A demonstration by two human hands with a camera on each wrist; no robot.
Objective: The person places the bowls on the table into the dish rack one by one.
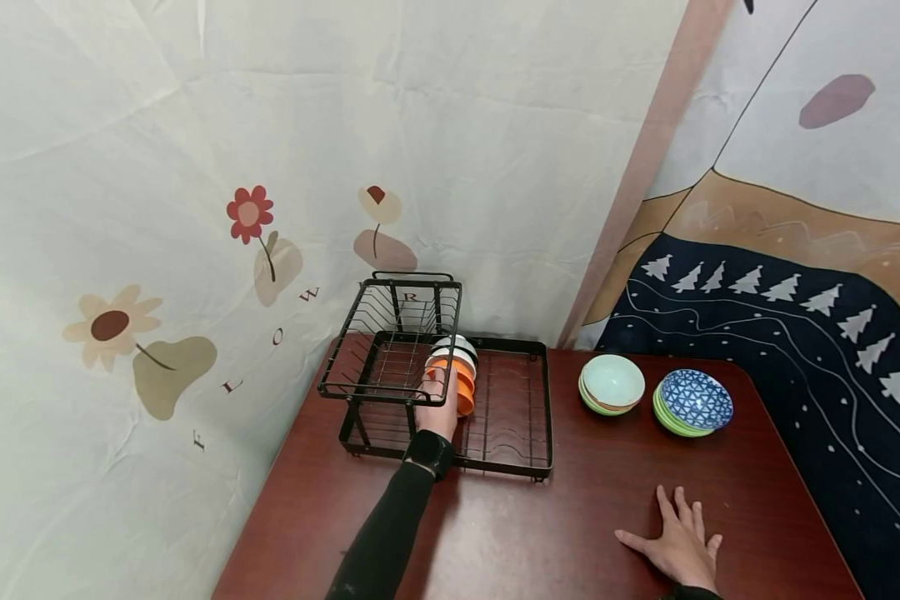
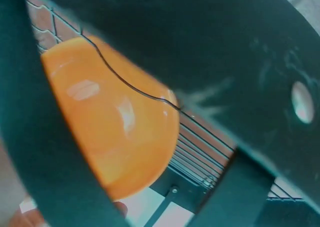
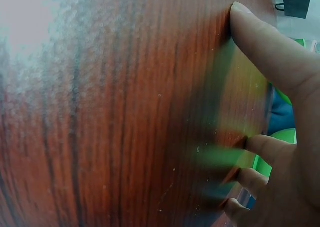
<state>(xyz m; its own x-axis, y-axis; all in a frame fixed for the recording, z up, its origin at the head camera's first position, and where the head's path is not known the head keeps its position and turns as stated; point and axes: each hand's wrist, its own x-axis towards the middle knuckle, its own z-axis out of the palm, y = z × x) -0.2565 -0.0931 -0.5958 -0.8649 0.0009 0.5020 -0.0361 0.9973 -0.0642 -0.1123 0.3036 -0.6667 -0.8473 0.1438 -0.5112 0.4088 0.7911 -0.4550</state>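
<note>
My left hand reaches under the raised basket of a black wire dish rack and grips an orange bowl by its edge. In the left wrist view, that orange bowl stands tilted behind the black bars, with fingertips at its lower rim. More orange and white bowls line up behind it in the rack, partly hidden by the basket wires. My right hand rests on the reddish-brown table with its fingers spread; the right wrist view shows the thumb and fingertips on the wood.
At the right stand two bowl stacks, one topped by a pale bowl, the other by a blue-patterned bowl, both with green bowls beneath. The rack's upper basket overhangs the left forearm's reach. A printed cloth wall closes the back.
</note>
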